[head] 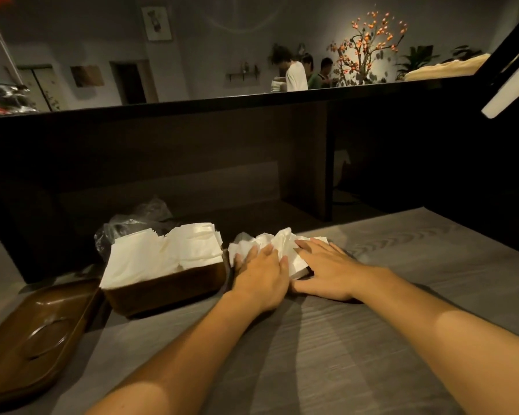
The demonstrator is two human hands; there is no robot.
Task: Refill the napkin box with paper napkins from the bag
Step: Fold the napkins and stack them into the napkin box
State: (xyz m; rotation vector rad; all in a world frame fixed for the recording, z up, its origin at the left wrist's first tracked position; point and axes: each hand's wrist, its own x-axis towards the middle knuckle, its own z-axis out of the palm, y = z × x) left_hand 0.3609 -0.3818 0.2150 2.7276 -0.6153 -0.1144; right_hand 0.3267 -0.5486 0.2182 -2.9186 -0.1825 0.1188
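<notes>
A brown napkin box (165, 290) stands on the grey table, packed with white napkins (168, 253) that rise above its rim. Behind it lies a clear plastic bag (126, 226). To the right of the box a loose, rumpled stack of white napkins (277, 244) lies on the table. My left hand (259, 278) rests flat on the stack's left part with fingers spread. My right hand (324, 271) lies on the stack's right side, fingers straight, thumb along its near edge. Neither hand curls round the paper.
The brown box lid (33, 333) lies upside down at the left edge of the table (372, 324). A dark counter wall (192, 163) rises behind the work spot. Several people stand far off beyond the counter.
</notes>
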